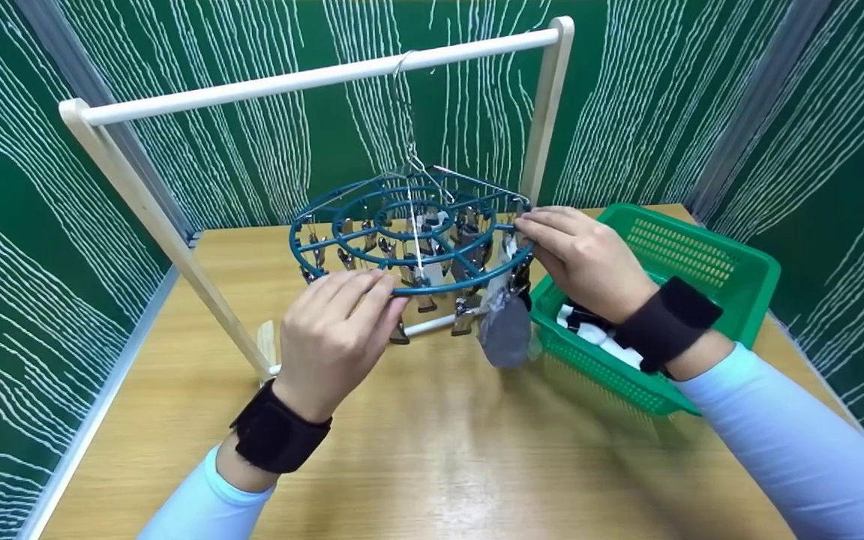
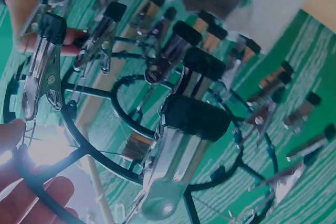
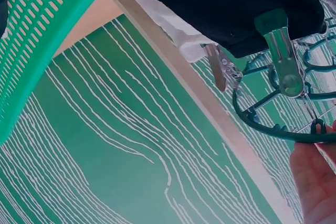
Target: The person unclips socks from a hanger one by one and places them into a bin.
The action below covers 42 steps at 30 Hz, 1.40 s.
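Note:
A round teal clip hanger (image 1: pixel 443 288) hangs by its metal hook from the rack's bar. My left hand (image 1: pixel 331 337) holds its front left rim, fingers on top. In the left wrist view, fingertips (image 2: pixel 58 191) show around the ring. At the right rim, my right hand (image 1: pixel 589 259) pinches the ring between fingers and thumb. Metal clips (image 2: pixel 44 72) with dark tips dangle all round the hanger. A grey sock-like cloth (image 1: pixel 505 334) hangs from the right side. Beside it hangs a black cloth (image 3: pixel 226 6), gripped by a clip (image 3: pixel 283 59).
The wooden rack has a white top bar (image 1: pixel 312 79) and upright side posts (image 1: pixel 169 240). A green basket (image 1: pixel 766 289) stands right of the hanger on the wooden table (image 1: pixel 432 465), with white and black cloth items (image 1: pixel 589 330) inside. Green, white-streaked walls (image 1: pixel 814 172) enclose the table.

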### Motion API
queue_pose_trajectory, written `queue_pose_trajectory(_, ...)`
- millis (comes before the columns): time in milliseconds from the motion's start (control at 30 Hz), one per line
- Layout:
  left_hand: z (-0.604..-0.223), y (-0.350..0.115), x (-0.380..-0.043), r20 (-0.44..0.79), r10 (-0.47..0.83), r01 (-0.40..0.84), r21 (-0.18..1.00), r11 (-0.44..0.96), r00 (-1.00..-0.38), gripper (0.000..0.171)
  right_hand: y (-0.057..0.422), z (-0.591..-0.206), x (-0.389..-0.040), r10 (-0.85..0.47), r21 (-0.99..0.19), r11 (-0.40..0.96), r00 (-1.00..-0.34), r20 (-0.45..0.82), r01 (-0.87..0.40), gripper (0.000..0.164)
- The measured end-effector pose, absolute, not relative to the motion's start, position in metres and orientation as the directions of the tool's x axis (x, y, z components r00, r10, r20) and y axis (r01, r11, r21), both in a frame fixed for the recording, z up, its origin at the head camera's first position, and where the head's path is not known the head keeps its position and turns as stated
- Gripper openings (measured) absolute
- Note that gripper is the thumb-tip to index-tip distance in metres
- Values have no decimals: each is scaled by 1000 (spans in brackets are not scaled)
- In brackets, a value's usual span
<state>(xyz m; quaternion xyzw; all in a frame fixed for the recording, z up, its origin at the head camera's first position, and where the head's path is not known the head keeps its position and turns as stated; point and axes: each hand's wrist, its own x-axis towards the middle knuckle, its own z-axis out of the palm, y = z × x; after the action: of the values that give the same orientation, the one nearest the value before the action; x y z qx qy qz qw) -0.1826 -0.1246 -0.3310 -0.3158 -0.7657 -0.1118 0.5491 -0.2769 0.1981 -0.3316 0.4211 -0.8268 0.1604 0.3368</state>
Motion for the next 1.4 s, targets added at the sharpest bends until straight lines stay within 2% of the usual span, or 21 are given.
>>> queue_pose_trajectory(133, -334, -131, -185, 916, 341, 583, -162, 796, -212, 20, 196, -329, -273, -591, 50, 594, -393, 704, -803, 30)
queue_pose_trajectory(400, -341, -143, -194, 907, 315, 603, -89, 793, -281, 23, 194, -327, -267, -571, 62, 595, -367, 734, -802, 32)
queue_pose_trajectory(667, -347, -159, -202, 897, 289, 625, -18, 780, -335, 23, 201, -323, -266, -551, 25, 591, -381, 742, -806, 52)
queue_pose_trajectory(900, -349, -171, -208, 887, 268, 602, 15, 798, -377, 25, 208, -324, -269, -516, -50, 598, -432, 739, -800, 69)
queue_pose_trajectory(1067, -349, -178, -209, 873, 262, 588, 34, 808, -411, 26, 208, -327, -271, -571, -63, 565, -445, 690, -823, 60)
queue_pose_trajectory(1233, -350, -182, -211, 864, 253, 588, 60, 807, -436, 27, 205, -328, -271, -613, -59, 526, -426, 665, -848, 48)
queue_pose_trajectory(1400, -349, -183, -211, 857, 237, 587, 90, 804, -457, 28, 203, -327, -273, -627, -27, 513, -396, 671, -858, 50)
